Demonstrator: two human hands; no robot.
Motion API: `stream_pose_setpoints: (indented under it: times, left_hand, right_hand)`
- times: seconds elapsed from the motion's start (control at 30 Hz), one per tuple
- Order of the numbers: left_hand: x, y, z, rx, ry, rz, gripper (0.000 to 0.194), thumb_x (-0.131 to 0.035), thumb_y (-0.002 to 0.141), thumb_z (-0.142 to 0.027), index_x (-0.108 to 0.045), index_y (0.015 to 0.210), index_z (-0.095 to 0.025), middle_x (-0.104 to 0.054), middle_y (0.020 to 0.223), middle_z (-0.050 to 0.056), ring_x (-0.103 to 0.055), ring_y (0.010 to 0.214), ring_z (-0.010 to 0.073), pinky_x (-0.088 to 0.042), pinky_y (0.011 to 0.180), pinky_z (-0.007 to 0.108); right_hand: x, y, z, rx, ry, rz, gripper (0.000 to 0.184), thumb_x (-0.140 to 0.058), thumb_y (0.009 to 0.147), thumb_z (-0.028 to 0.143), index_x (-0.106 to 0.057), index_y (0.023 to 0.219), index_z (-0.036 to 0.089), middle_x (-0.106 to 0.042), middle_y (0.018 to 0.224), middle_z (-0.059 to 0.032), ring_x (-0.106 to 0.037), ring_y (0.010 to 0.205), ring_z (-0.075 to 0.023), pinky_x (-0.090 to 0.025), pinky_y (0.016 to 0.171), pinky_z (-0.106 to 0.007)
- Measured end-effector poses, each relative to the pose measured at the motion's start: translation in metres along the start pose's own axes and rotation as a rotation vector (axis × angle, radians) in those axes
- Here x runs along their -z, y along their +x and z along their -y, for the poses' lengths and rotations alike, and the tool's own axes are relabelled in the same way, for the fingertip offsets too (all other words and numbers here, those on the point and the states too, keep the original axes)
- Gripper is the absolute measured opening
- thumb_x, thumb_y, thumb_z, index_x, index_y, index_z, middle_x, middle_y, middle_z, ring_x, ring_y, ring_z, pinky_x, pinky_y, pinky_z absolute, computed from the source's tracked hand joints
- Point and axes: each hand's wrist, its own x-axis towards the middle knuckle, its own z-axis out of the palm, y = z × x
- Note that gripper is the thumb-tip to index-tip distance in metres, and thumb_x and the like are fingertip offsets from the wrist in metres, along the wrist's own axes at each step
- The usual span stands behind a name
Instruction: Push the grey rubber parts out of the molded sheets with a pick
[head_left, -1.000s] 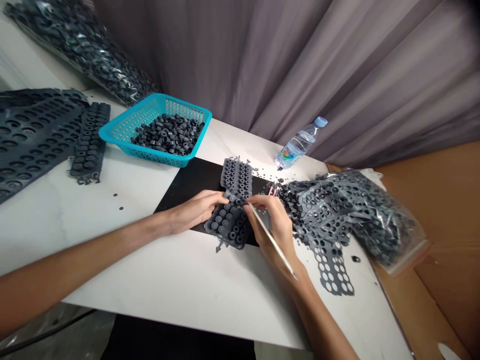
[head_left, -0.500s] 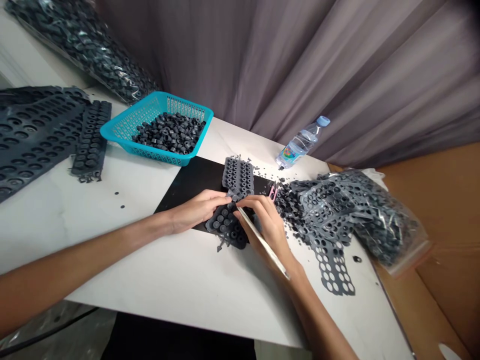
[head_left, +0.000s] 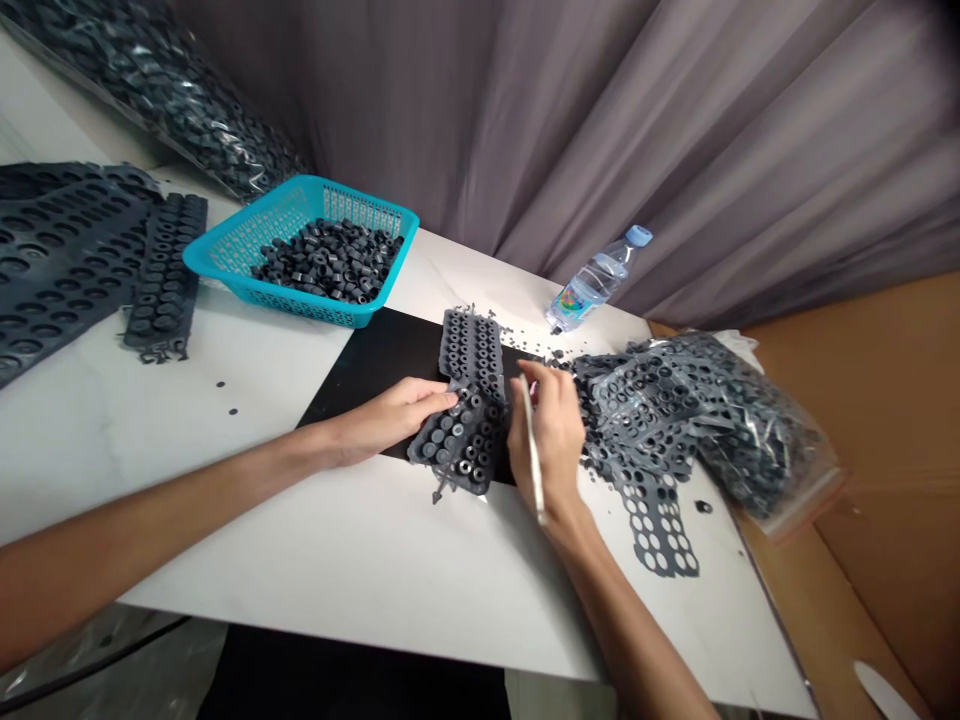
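Observation:
My left hand [head_left: 394, 418] pinches the left edge of a dark grey moulded rubber sheet [head_left: 471, 452] with rows of round studs. This sheet overlaps a second studded rubber sheet [head_left: 471, 345] just beyond it, on a black mat [head_left: 349, 375]. To the right of the sheets, apart from them, my right hand [head_left: 551, 430] is closed around a slim whitish stick-like tool [head_left: 534, 460]. That tool slants back toward my wrist; its working tip is not clear. Something pink, partly hidden, shows behind my right fingers.
A turquoise basket [head_left: 202, 262] holds many small black rubber pieces. Larger studded sheets [head_left: 67, 250] lie at the left. A water bottle [head_left: 592, 285] lies tilted near the curtain. At right are punched-out sheet scraps [head_left: 660, 525] and a clear bag [head_left: 780, 460] of dark parts.
My right hand has moved right, away from the sheet, with the tool swung more upright. My left hand keeps its hold on the sheet. The view has shifted slightly.

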Motion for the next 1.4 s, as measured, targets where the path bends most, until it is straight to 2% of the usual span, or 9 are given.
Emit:
stream_pose_setpoints:
  times: [0.13, 0.23, 0.33, 0.53, 0.67, 0.8, 0.93, 1.13, 1.4]
  left_hand:
    - [0.001, -0.001, 0.0, 0.06, -0.056, -0.034, 0.033, -0.068, 0.093, -0.046, -0.074, 0.112, -0.019, -0.076, 0.106, 0.008, -0.067, 0.111, 0.0273, -0.047, 0.1, 0.041]
    - [0.004, -0.001, 0.002, 0.076, -0.123, -0.079, 0.039, -0.069, 0.094, -0.048, -0.071, 0.125, -0.024, -0.073, 0.127, 0.008, -0.06, 0.13, 0.0266, -0.039, 0.114, 0.042]
    - [0.004, 0.0, 0.003, 0.075, -0.177, -0.096, 0.04, -0.071, 0.095, -0.046, -0.068, 0.129, -0.025, -0.07, 0.135, 0.008, -0.057, 0.135, 0.0254, -0.035, 0.118, 0.042]
    - [-0.003, 0.002, -0.005, -0.003, -0.294, 0.001, 0.028, -0.064, 0.099, -0.033, -0.07, 0.122, -0.018, -0.074, 0.127, 0.012, -0.064, 0.124, 0.0275, -0.044, 0.109, 0.042]
    - [-0.004, 0.003, -0.007, -0.007, -0.324, 0.001, 0.026, -0.061, 0.1, -0.031, -0.07, 0.12, -0.018, -0.074, 0.126, 0.012, -0.064, 0.123, 0.027, -0.044, 0.107, 0.042]
    - [-0.004, 0.003, -0.007, 0.004, -0.322, -0.035, 0.028, -0.066, 0.097, -0.032, -0.07, 0.121, -0.019, -0.074, 0.124, 0.011, -0.063, 0.123, 0.0273, -0.044, 0.107, 0.041]
    - [-0.006, 0.002, -0.009, -0.007, -0.306, -0.042, 0.032, -0.069, 0.094, -0.034, -0.07, 0.123, -0.019, -0.074, 0.126, 0.011, -0.063, 0.124, 0.0284, -0.044, 0.107, 0.042]
    - [-0.005, -0.002, -0.007, -0.032, -0.21, -0.014, 0.043, -0.073, 0.092, -0.034, -0.068, 0.133, -0.026, -0.067, 0.141, 0.009, -0.054, 0.139, 0.0291, -0.037, 0.117, 0.044]
    - [-0.004, -0.004, -0.006, -0.002, -0.1, -0.058, 0.05, -0.073, 0.092, -0.041, -0.064, 0.139, -0.027, -0.067, 0.14, 0.01, -0.053, 0.139, 0.0301, -0.037, 0.117, 0.045]
  right_hand:
    - [0.015, 0.004, -0.037, -0.158, -0.047, -0.031, 0.032, -0.046, 0.107, 0.044, -0.065, 0.117, 0.02, -0.064, 0.105, -0.0101, -0.061, 0.096, -0.0264, -0.049, 0.088, -0.043]
    - [0.025, 0.006, -0.052, -0.189, -0.036, -0.003, 0.034, -0.047, 0.106, 0.045, -0.067, 0.115, 0.019, -0.064, 0.102, -0.0086, -0.06, 0.086, -0.0242, -0.049, 0.083, -0.042]
    - [0.028, 0.008, -0.045, -0.12, 0.03, 0.041, 0.031, -0.05, 0.106, 0.043, -0.068, 0.115, 0.02, -0.064, 0.101, -0.008, -0.06, 0.083, -0.0226, -0.05, 0.082, -0.041]
    - [0.025, 0.006, -0.007, 0.047, 0.222, 0.111, 0.025, -0.055, 0.105, 0.032, -0.066, 0.126, 0.024, -0.066, 0.113, -0.009, -0.062, 0.096, -0.0227, -0.053, 0.089, -0.041]
    - [0.025, 0.004, 0.005, 0.172, 0.307, 0.192, 0.025, -0.059, 0.103, 0.027, -0.064, 0.128, 0.026, -0.07, 0.108, -0.007, -0.063, 0.094, -0.0224, -0.055, 0.087, -0.04]
    - [0.025, 0.003, 0.008, 0.194, 0.339, 0.237, 0.014, -0.061, 0.102, 0.029, -0.066, 0.115, 0.026, -0.073, 0.103, -0.0053, -0.064, 0.094, -0.0226, -0.056, 0.083, -0.038]
    - [0.025, 0.005, 0.004, 0.301, 0.304, 0.281, 0.011, -0.063, 0.101, 0.031, -0.067, 0.11, 0.026, -0.075, 0.105, -0.0054, -0.063, 0.097, -0.0241, -0.055, 0.089, -0.04]
    - [0.023, 0.006, 0.0, 0.328, 0.265, 0.269, 0.014, -0.064, 0.101, 0.035, -0.067, 0.112, 0.027, -0.075, 0.107, -0.0054, -0.062, 0.098, -0.0249, -0.054, 0.09, -0.041]
    - [0.019, 0.004, 0.0, 0.358, 0.176, 0.263, 0.017, -0.062, 0.102, 0.037, -0.067, 0.115, 0.027, -0.075, 0.107, -0.0061, -0.061, 0.097, -0.0263, -0.054, 0.088, -0.041]
